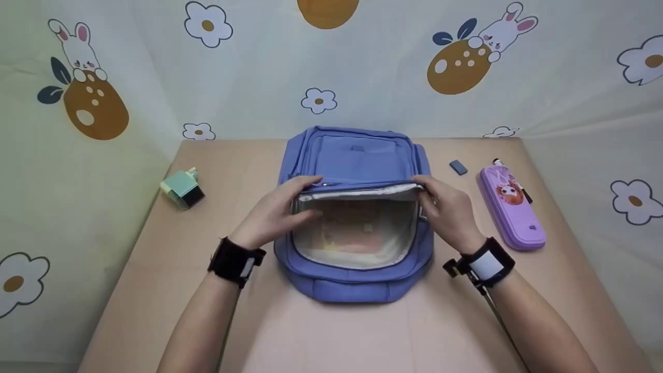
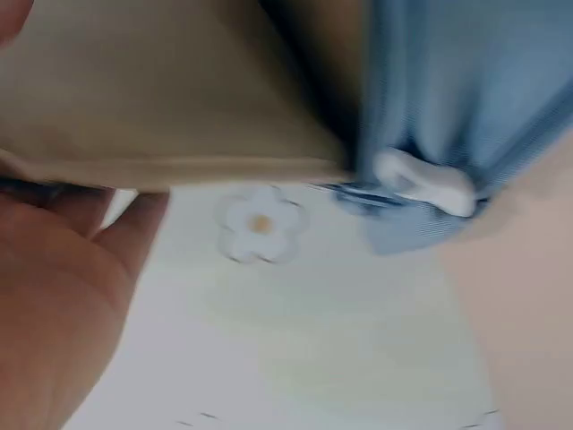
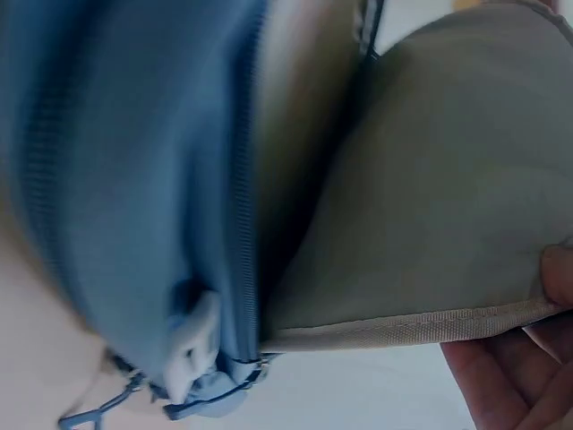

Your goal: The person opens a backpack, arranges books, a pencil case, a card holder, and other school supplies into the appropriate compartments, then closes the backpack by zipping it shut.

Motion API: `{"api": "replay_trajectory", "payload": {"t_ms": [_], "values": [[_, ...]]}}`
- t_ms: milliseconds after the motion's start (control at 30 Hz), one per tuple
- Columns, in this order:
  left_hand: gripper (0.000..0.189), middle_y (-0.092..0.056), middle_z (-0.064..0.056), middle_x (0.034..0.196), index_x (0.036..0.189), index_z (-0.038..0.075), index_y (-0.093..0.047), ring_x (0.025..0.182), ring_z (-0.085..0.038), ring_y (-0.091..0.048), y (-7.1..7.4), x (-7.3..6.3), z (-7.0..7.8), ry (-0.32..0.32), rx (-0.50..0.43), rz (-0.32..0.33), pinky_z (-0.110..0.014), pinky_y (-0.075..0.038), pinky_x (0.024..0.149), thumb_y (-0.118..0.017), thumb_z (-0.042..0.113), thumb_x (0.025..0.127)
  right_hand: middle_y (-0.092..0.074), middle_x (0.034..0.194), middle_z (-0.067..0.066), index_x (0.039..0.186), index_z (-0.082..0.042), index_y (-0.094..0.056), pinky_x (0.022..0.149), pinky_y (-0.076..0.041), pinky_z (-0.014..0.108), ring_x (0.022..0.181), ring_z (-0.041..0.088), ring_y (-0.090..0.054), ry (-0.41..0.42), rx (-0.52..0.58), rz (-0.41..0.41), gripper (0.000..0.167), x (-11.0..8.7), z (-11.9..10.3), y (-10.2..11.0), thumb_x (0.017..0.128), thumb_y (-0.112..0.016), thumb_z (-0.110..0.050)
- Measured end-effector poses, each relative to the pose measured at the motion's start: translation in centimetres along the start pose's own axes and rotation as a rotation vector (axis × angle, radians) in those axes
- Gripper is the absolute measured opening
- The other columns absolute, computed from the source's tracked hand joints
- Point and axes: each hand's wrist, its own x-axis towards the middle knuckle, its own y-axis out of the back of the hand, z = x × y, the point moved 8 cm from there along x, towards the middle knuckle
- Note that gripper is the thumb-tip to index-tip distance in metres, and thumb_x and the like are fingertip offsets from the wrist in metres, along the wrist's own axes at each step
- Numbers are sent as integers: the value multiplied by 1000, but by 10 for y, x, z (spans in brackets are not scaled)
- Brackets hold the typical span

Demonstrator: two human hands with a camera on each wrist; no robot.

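Note:
A blue backpack [image 1: 357,287] lies on its back on the table, its front compartment unzipped and its flap [image 1: 362,192] raised, the pale lining showing. My left hand [image 1: 272,215] holds the flap at its left side, fingers behind the edge and thumb inside the opening. At the right corner, my right hand [image 1: 453,210] pinches the flap; the right wrist view shows the thumb on the lining [image 3: 430,197] and the fingers behind. Dimly inside the compartment lies something flat with orange and yellow patches [image 1: 352,233]. A white zipper pull [image 3: 192,349] hangs at the bag's side.
A purple pencil case [image 1: 518,217] with a cartoon figure lies to the right, a dark small block [image 1: 458,167] near its top. To the left sits a mint-green and black boxy object [image 1: 182,187]. A patterned curtain [image 1: 248,77] surrounds the wooden table [image 1: 357,336].

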Motion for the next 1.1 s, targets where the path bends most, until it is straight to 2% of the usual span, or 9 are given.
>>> {"api": "replay_trajectory", "payload": {"t_ms": [167, 300, 433, 600, 667, 767, 933, 1033, 1100], "values": [[34, -68, 0, 127, 131, 12, -68, 119, -17, -60, 0, 3, -40, 123, -199, 135, -38, -47, 103, -70, 9, 97, -74, 114, 12, 122, -4, -71, 76, -54, 39, 90, 19, -68, -107, 32, 2, 25, 8, 11, -1, 98, -64, -1], [19, -72, -1, 105, 116, 8, -73, 94, -16, -64, 2, 3, -50, 175, -170, 254, -33, -52, 84, -69, 10, 98, -73, 115, 11, 125, -5, -70, 76, -53, 36, 87, 17, -65, -149, 45, -25, 27, 10, 16, -8, 100, -63, -4], [11, -62, -1, 79, 105, 6, -74, 67, -16, -53, 7, 4, -53, 215, -127, 356, -28, -43, 61, -68, 12, 99, -74, 114, 7, 124, -6, -71, 82, -55, 32, 95, 16, -68, -182, 119, -46, 25, 8, 22, -10, 100, -65, -8], [9, -53, 0, 71, 95, 5, -72, 62, -16, -50, 10, 1, -57, 287, -121, 422, -27, -40, 57, -66, 11, 97, -68, 129, 9, 132, -4, -66, 104, -47, 43, 121, 26, -62, -266, 187, -97, 35, -9, 47, 2, 99, -69, -15], [9, -53, 0, 71, 91, 6, -71, 63, -16, -50, 10, -1, -58, 322, -121, 432, -28, -40, 57, -66, 11, 97, -63, 137, 14, 138, -3, -61, 109, -41, 51, 130, 33, -55, -324, 136, -131, 43, -21, 65, 10, 99, -69, -18], [14, -52, 1, 69, 83, 7, -66, 63, -17, -50, 9, -3, -60, 364, -128, 437, -28, -40, 57, -67, 12, 96, -55, 143, 24, 144, 1, -53, 110, -36, 61, 134, 44, -48, -415, -16, -188, 53, -41, 96, 26, 99, -69, -23], [19, -46, 3, 66, 79, 9, -61, 61, -16, -46, 10, 5, -57, 358, -132, 438, -28, -36, 56, -68, 14, 96, -34, 148, 42, 154, 7, -31, 106, -27, 74, 131, 61, -36, -618, -254, -326, 82, -83, 144, 58, 97, -69, -37], [17, -46, 3, 67, 79, 9, -61, 61, -16, -46, 12, 13, -53, 348, -125, 438, -29, -35, 55, -67, 13, 95, -18, 152, 46, 159, 6, -16, 105, -19, 79, 133, 67, -24, -751, -313, -416, 99, -108, 167, 72, 94, -70, -45], [17, -47, 3, 68, 80, 9, -61, 62, -16, -47, 13, 17, -51, 346, -119, 438, -29, -36, 56, -67, 13, 95, -15, 151, 47, 160, 4, -10, 104, -21, 80, 132, 68, -24, -812, -320, -457, 106, -120, 177, 79, 92, -70, -50]]}}
